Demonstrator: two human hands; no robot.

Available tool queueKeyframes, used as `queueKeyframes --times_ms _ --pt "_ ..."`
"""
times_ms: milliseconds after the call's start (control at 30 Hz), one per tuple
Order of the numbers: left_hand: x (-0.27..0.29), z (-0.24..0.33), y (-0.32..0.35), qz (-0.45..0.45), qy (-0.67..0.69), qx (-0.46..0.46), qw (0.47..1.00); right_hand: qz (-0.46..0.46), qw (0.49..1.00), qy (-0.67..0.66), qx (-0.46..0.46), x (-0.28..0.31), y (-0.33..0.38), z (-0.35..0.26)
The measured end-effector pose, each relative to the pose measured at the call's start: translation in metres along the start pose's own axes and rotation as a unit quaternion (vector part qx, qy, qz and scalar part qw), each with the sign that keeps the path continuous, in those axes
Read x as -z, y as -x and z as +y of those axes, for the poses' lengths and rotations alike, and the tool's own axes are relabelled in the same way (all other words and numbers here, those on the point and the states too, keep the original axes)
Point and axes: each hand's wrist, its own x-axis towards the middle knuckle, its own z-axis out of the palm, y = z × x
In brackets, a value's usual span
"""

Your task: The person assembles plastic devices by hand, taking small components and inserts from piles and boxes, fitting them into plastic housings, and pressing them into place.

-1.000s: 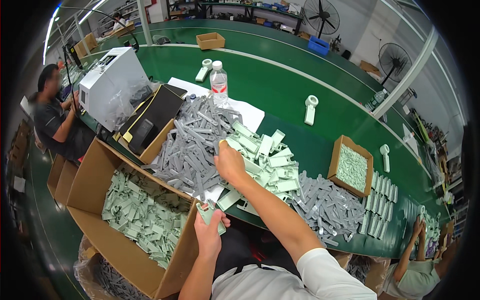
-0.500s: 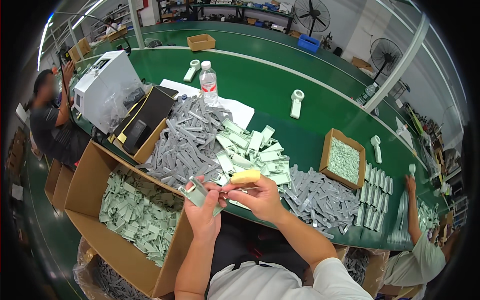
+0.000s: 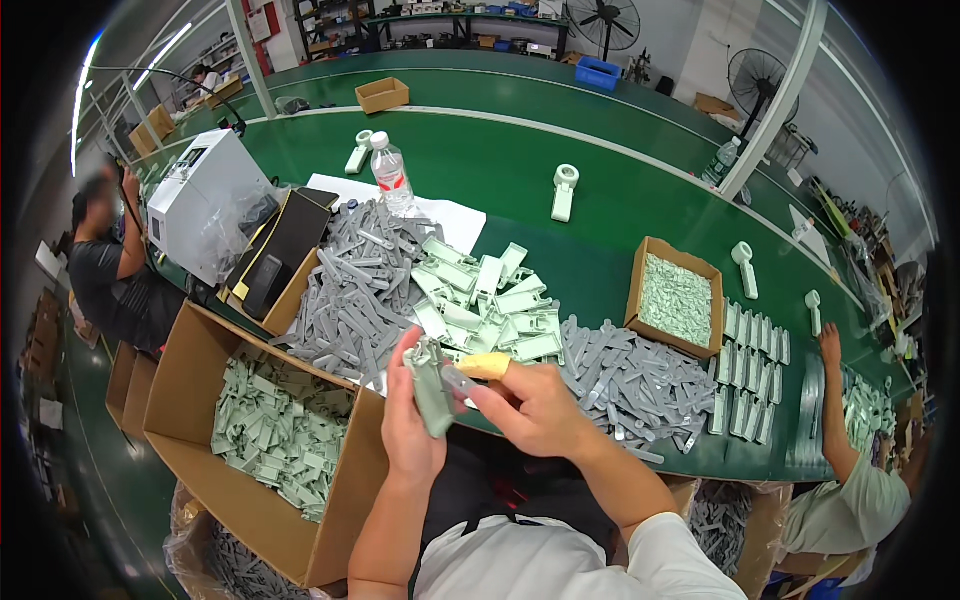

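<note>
My left hand [image 3: 412, 440] is closed around a pale green plastic housing [image 3: 430, 392], held tilted over the table's near edge. In my right hand [image 3: 540, 412], a small translucent grey plastic strip [image 3: 458, 381] is pinched between thumb and fingers, its end close against the housing's side. Whether the two parts touch I cannot tell. A yellow covering [image 3: 484, 366] wraps a finger of that hand. Just beyond my hands lies a heap of pale green housings [image 3: 495, 300]. Grey plastic strips are heaped on its left [image 3: 350, 290] and on its right [image 3: 635, 390].
A large cardboard box [image 3: 220, 478] of green parts stands at my left. Beyond the right heap are a small carton [image 3: 678, 345] of pale green pieces and rows of assembled parts [image 3: 745, 370]. A water bottle [image 3: 392, 178] stands behind the left heap. A co-worker's arm [image 3: 835, 410] reaches in at right.
The housing has turned more upright in my left hand. My right hand has shifted slightly, and the grey strip now shows at its fingertips. The whole view has swung a little.
</note>
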Motion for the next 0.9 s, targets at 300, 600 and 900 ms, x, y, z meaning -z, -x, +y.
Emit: queueKeyframes --times_ms 300,600,900 --pt "-0.001 -0.008 0.017 -0.090 -0.085 -0.024 0.992 0.178 0.972 0.003 0.153 -0.022 0.009 0.000" --pt "-0.003 -0.009 0.018 -0.094 -0.100 -0.020 0.990 0.181 0.969 0.017 0.167 -0.023 0.015 0.003" --pt "0.000 -0.013 0.012 -0.090 -0.141 -0.027 0.986 0.164 0.967 0.047 0.189 -0.022 0.013 0.011"
